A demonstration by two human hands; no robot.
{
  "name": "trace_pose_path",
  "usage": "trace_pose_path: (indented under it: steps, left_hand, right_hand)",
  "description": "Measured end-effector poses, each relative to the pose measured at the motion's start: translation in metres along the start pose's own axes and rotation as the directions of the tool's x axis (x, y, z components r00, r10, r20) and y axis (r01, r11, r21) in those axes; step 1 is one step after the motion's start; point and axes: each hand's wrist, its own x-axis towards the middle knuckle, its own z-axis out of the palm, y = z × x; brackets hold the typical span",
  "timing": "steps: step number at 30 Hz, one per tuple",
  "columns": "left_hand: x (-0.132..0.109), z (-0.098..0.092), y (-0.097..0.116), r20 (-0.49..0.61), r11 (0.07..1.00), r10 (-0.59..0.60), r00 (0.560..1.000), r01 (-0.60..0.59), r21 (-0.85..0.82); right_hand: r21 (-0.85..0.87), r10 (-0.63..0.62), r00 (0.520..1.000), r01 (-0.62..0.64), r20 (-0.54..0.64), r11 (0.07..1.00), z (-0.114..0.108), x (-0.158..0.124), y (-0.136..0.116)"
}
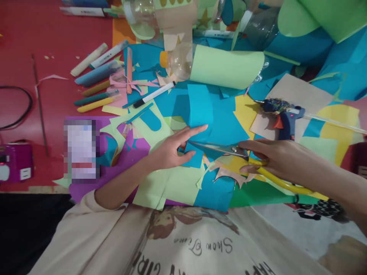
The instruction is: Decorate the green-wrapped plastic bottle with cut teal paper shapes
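My right hand (275, 154) is closed round the yellow handles of a pair of scissors (220, 148), whose metal blades point left into a blue paper sheet (200, 114). My left hand (172, 149) pinches a small blue paper piece (192, 159) at the blade tips, thumb beneath and fingers stretched over it. Light green sheets (169, 185) and a yellow scrap (246, 112) lie around both hands.
A blue glue gun (282, 114) lies right of the blue sheet. Markers and glue sticks (97, 76) are scattered at the upper left beside a plastic bottle (177, 61) and a rolled green sheet (226, 68). A purple device (15, 162) sits at the left edge.
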Motion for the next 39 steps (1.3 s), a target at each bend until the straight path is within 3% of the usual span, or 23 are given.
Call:
trace_pose_path:
  steps: [9, 12, 15, 18, 22, 26, 30, 32, 34, 39]
  left_hand:
    - [0.001, -0.001, 0.0, -0.014, 1.0, 0.019, 1.0, -0.019, 0.006]
    - [0.001, -0.004, -0.001, -0.047, 1.0, -0.011, 0.999, 0.012, 0.007]
    - [0.002, -0.006, 0.0, -0.148, 0.995, -0.045, 0.988, 0.058, 0.082]
    - [0.004, -0.007, 0.002, -0.311, 0.979, -0.101, 0.945, 0.15, 0.138]
    - [0.007, -0.008, 0.005, -0.472, 0.978, -0.147, 0.869, 0.199, 0.062]
    - [0.009, -0.014, 0.005, -0.603, 0.978, -0.118, 0.789, 0.199, 0.067]
    - [0.011, -0.021, 0.002, -0.694, 0.971, -0.085, 0.715, 0.215, 0.103]
    - [0.011, -0.023, -0.001, -0.742, 0.97, -0.039, 0.669, 0.204, 0.133]
    - [0.011, -0.024, -0.005, -0.774, 0.973, 0.038, 0.633, 0.155, 0.174]
    - [0.009, -0.026, -0.017, -0.759, 0.975, 0.169, 0.629, 0.004, 0.22]
  right_hand:
    - [-0.045, -0.003, 0.999, 0.002, -0.034, 0.999, 0.008, -0.003, 0.005]
    - [-0.062, 0.078, 0.996, -0.08, -0.036, 0.995, 0.013, -0.003, 0.004]
    - [-0.078, 0.213, 0.975, -0.218, -0.066, 0.973, 0.013, -0.002, 0.0]
    - [-0.059, 0.295, 0.952, -0.301, -0.085, 0.952, 0.014, -0.002, -0.003]
    - [-0.013, 0.284, 0.933, -0.294, -0.223, 0.956, 0.032, -0.006, -0.001]
    - [-0.01, 0.23, 0.95, -0.238, -0.21, 0.971, 0.048, -0.011, 0.003]
    - [-0.212, 0.071, 0.962, -0.13, -0.264, 0.969, 0.035, -0.016, -0.001]
    - [-0.311, -0.025, 0.935, -0.093, -0.353, 0.946, 0.022, -0.016, -0.004]
    - [-0.335, -0.039, 0.89, -0.13, -0.454, 0.933, 0.01, -0.01, -0.004]
    - [-0.187, -0.014, 0.783, -0.131, -0.621, 0.973, -0.009, 0.026, 0.012]
